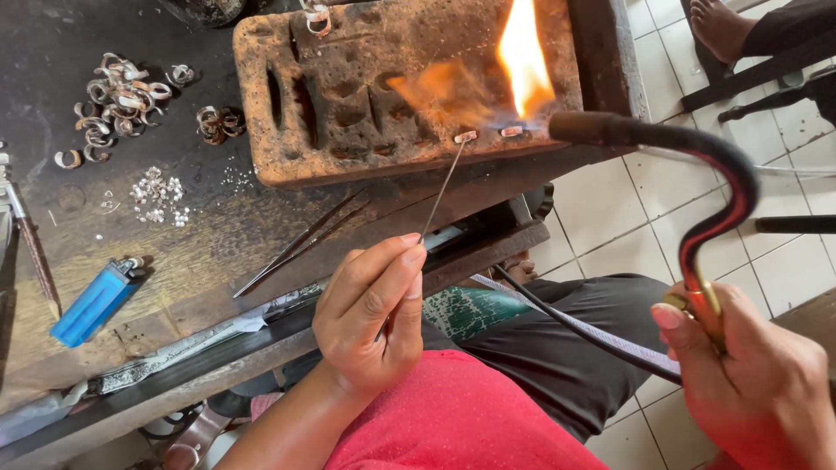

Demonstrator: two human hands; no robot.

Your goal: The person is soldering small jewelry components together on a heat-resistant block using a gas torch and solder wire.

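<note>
My left hand (373, 312) pinches a thin metal rod (444, 188) whose tip touches a small metal piece (466, 137) on the pitted soldering block (348, 96). My right hand (758, 374) grips the brass handle of a curved red and black gas torch (697, 174). The torch nozzle points left at the block's near right edge, and an orange flame (522, 57) rises there. A second small metal piece (512, 131) lies right beside the nozzle tip.
On the dark workbench (52, 52) lie a heap of silver rings (117, 96), tiny clear stones (157, 196), a blue lighter (94, 300) and tweezers (300, 244). Another person's bare foot (718, 26) rests at top right over the white tiled floor (610, 209). The torch hose (592, 335) crosses my lap.
</note>
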